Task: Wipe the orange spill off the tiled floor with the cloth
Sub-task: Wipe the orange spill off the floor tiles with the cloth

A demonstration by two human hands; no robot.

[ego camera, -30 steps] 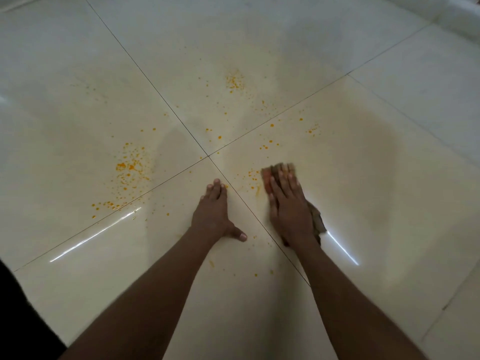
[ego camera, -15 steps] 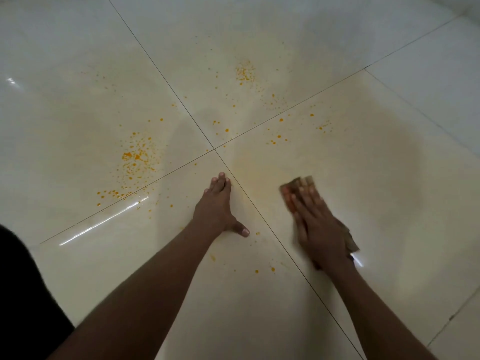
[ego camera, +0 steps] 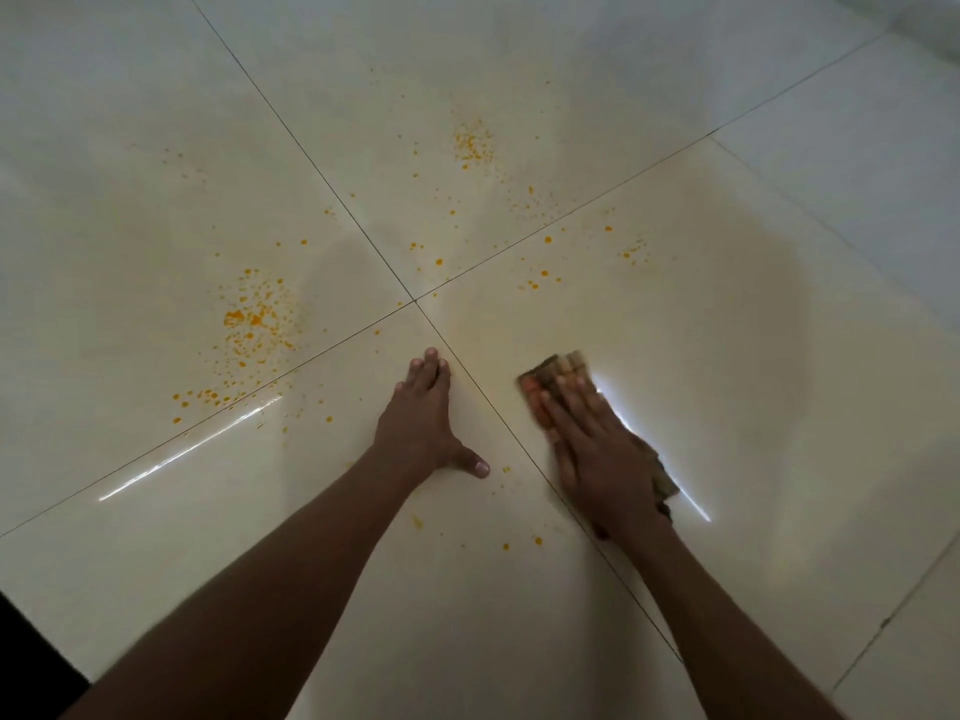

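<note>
My right hand (ego camera: 592,449) lies flat on a brown cloth (ego camera: 558,368), pressing it onto the cream tiled floor (ego camera: 727,356) just right of a grout line; most of the cloth is hidden under the palm. My left hand (ego camera: 423,423) rests flat on the floor beside it, fingers together, thumb out, holding nothing. Orange spill spots are scattered around: a dense patch (ego camera: 254,319) to the left, a smaller cluster (ego camera: 472,140) farther away, and a few drops (ego camera: 537,540) near my forearms.
Four large glossy tiles meet at a grout cross (ego camera: 414,301) just beyond my left fingertips. Bright light streaks reflect off the floor (ego camera: 192,449). A dark shape (ego camera: 26,652) sits at the bottom left corner.
My right hand slid the cloth to the right and slightly nearer over the tile, and the orange specks near the grout cross where it passed are gone. My left hand stayed planted.
</note>
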